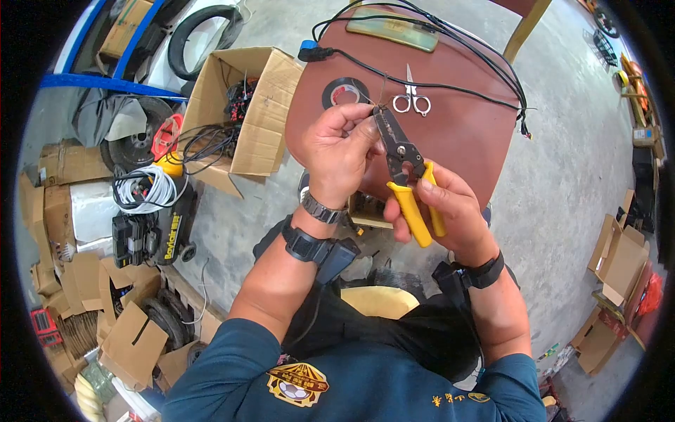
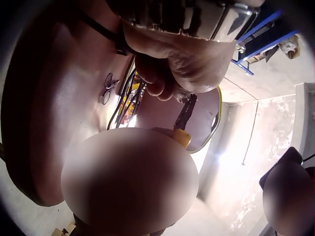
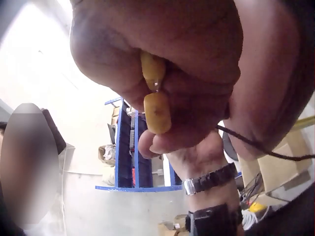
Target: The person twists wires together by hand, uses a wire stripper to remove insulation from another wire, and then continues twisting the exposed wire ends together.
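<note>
In the head view, my right hand (image 1: 450, 211) grips the yellow handles of a black wire stripper (image 1: 401, 151). Its jaws reach up to thin wire ends (image 1: 381, 98), which my left hand (image 1: 341, 148) pinches beside the tool's tip. The right wrist view has my right hand (image 3: 162, 64) curled round the yellow handles (image 3: 157, 113). Seen from the left wrist, my left hand (image 2: 182, 64) is at the dark tool tip (image 2: 186, 113). Folding scissors (image 1: 411, 98) and a roll of black tape (image 1: 344, 93) lie on the brown seat (image 1: 450, 141) beyond my hands.
Black cable (image 1: 450, 88) loops over the seat, near a phone-shaped greenish item (image 1: 392, 29). At left stand an open cardboard box (image 1: 264, 116) of wires and a black compressor (image 1: 172, 225). More cardboard (image 1: 619, 260) lies at the right.
</note>
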{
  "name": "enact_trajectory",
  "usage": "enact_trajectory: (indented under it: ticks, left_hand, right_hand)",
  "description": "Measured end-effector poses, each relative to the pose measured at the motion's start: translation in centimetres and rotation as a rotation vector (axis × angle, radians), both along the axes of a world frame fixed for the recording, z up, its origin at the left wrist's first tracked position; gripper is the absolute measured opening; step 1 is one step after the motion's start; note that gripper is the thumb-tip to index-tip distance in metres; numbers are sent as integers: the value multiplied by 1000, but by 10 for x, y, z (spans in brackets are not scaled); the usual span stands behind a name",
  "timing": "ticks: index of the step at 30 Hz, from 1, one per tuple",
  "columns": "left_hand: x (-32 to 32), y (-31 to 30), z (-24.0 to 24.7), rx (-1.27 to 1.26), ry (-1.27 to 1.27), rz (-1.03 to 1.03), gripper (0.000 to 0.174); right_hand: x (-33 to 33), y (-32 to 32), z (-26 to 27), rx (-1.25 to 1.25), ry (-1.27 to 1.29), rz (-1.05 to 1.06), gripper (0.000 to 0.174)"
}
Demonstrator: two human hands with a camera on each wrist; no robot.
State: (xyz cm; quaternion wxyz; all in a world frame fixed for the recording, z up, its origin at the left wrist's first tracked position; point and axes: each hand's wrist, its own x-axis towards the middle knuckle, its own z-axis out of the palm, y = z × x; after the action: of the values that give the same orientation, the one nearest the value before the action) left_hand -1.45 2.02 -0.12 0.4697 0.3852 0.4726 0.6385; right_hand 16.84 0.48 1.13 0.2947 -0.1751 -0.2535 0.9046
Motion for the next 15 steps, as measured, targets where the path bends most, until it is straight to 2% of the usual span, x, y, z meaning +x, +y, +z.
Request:
enact_trajectory:
  ticks: [5, 15]
  left_hand:
    - [-2, 1, -2, -12, -53, -18, 16]
    - [0, 1, -3, 25, -45, -17, 15]
  right_hand:
    - [2, 0, 7, 129, -226, -22, 32]
    - [2, 1, 4, 31, -88, 4, 38]
